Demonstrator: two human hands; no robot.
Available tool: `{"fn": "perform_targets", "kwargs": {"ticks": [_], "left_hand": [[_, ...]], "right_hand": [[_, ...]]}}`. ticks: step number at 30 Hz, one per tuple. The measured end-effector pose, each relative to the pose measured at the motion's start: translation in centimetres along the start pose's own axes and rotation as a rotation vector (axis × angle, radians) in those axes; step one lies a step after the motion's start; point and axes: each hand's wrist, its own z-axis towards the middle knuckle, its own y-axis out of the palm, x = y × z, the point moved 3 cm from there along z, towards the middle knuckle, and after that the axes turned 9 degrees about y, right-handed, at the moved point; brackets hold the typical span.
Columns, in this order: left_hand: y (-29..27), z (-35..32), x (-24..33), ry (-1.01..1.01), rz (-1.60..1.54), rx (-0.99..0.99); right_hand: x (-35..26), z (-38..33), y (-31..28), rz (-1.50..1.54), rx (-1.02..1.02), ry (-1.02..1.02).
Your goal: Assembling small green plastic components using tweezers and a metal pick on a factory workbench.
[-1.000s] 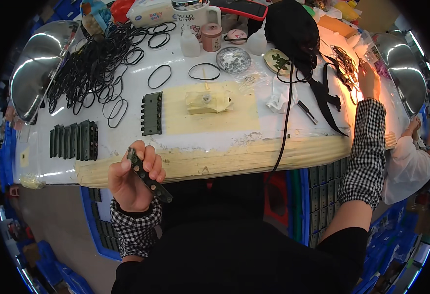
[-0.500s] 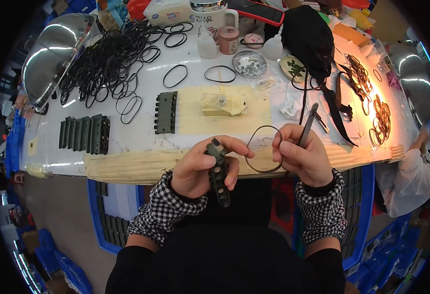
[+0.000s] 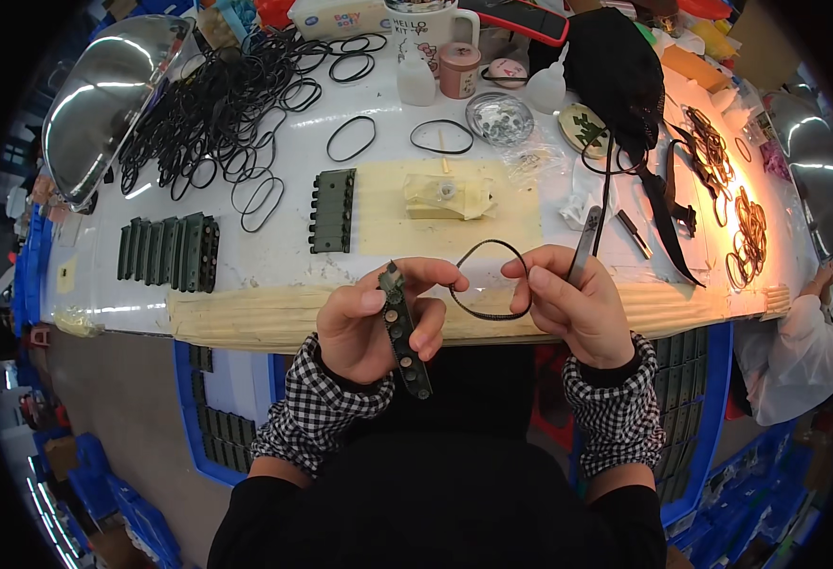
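A: Right up close, the left hand (image 3: 364,327) curls around a dark green strip (image 3: 400,332), tilted just before the bench edge, forefinger reaching out to a thin black loop (image 3: 489,317)!

B: And opposite, the right hand (image 3: 583,303) pinches that loop between thumb and fingertip, grey tweezers (image 3: 583,245) jutting up from the same grip.

A: Is the left forefinger hooked inside the loop?

B: Can't tell; it's right at the rim. But the loop stands open between the hands, apart from the strip. I'd score it so: both pieces picked up, not joined.

A: Down by the lap, a left-hand blue tray (image 3: 186,408) and a right-hand blue tray (image 3: 712,408), both carrying green pieces in rows.

B: Up on the bench, a row of green strips (image 3: 168,252), then a green piece (image 3: 332,211) beside a yellow-taped block (image 3: 448,196). Done or waiting? Too small to judge.

A: Farther out, two loose loops (image 3: 376,131), a tangled black heap (image 3: 203,114) to the left, a lamp-lit bundle (image 3: 749,242) to the right.

B: So plenty of loops lie unfitted, it seems!
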Motion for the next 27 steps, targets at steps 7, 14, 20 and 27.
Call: {"fn": "perform_targets", "kwargs": {"ticks": [7, 14, 20, 27], "left_hand": [[-0.4, -0.1, -0.2, -0.028, -0.111, -0.024], [-0.8, -0.1, 0.1, -0.023, -0.217, -0.075], [-1.0, -0.1, 0.3, -0.020, -0.245, -0.082], [-1.1, -0.1, 0.3, -0.013, -0.253, -0.088]], "right_hand": [[-0.2, 0.2, 0.7, -0.099, 0.053, -0.022], [-0.6, 0.3, 1.2, -0.163, 0.099, -0.021], [-0.4, 0.6, 1.3, -0.140, 0.094, 0.000], [-0.2, 0.8, 1.7, -0.117, 0.092, 0.026]]}}
